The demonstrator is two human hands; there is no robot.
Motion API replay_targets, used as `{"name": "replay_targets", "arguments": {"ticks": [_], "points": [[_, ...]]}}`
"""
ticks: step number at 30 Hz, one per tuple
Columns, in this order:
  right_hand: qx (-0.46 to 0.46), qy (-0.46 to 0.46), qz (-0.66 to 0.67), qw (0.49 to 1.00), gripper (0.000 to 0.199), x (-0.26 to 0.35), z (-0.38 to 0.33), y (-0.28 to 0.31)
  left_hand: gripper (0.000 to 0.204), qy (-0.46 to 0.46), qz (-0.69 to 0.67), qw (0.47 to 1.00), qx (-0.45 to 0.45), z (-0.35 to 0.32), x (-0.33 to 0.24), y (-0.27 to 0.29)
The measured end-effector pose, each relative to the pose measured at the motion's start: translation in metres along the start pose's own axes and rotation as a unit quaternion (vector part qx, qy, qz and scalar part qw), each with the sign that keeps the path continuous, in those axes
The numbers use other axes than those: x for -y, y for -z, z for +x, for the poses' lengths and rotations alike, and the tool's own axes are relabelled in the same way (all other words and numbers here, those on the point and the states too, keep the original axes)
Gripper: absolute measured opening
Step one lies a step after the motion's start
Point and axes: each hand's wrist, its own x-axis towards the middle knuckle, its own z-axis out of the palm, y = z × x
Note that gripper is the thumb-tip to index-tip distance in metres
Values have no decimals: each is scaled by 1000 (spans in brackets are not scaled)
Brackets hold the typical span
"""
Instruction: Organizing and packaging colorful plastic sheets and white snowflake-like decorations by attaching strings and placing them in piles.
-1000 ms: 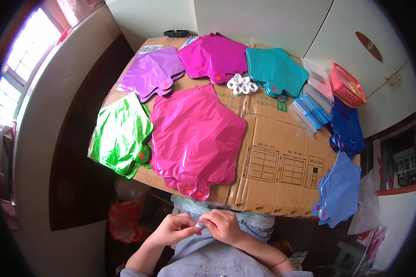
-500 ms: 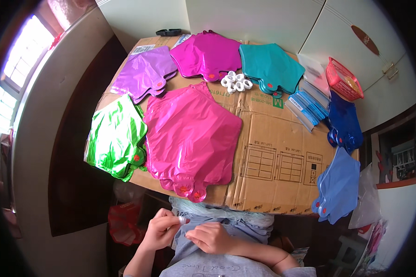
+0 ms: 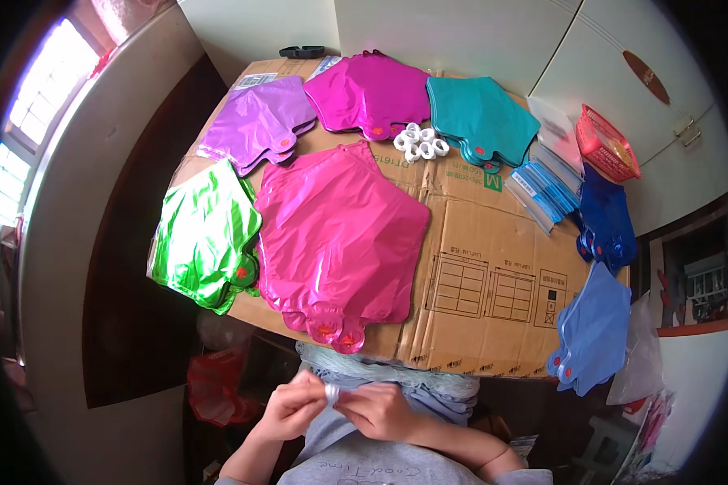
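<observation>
Above my lap, just off the near edge of the cardboard, my left hand [image 3: 294,406] is closed on a small white roll [image 3: 332,394], which looks like ribbon or string. My right hand [image 3: 378,411] has its fingers pressed together against the other side of that roll; its fingertips are partly hidden. Nearest on the cardboard lies a stack of pink foil balloons [image 3: 344,234], flat, with their round tabs toward me. A cluster of similar white rolls [image 3: 421,144] sits beyond it.
Around the cardboard sheet [image 3: 493,234] lie flat balloon stacks: green [image 3: 206,234], purple [image 3: 255,125], magenta [image 3: 368,93], teal [image 3: 481,121], dark blue [image 3: 607,218] and light blue [image 3: 594,327]. Blue packets [image 3: 546,190] and a red basket [image 3: 607,145] stand at the right.
My two hands have come together: the right fingers now meet the white roll, which has shifted slightly right and down. The stacks on the cardboard lie as before.
</observation>
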Motion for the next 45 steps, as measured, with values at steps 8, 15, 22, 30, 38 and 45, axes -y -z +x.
{"name": "replay_targets", "arguments": {"ticks": [8,15,22,30,38,45], "points": [[-46,-13,-36,998,13,-13,3,17,14,73,-37,990,117,9,0,-3],[-85,1,-98,992,17,-9,6,7,29,49,-318,947,-11,-5,28,-22],[-103,12,-138,985,19,1,15,14,41,-4,1,1000,-25,5,21,-28],[-99,-37,-28,994,19,5,15,29,24,110,-170,976,-81,0,25,-30],[29,-124,126,984,28,-1,22,49,17,205,-235,950,-15,3,17,-23],[160,-246,380,877,24,-17,17,54,13,190,-220,952,99,12,5,-24]]}}
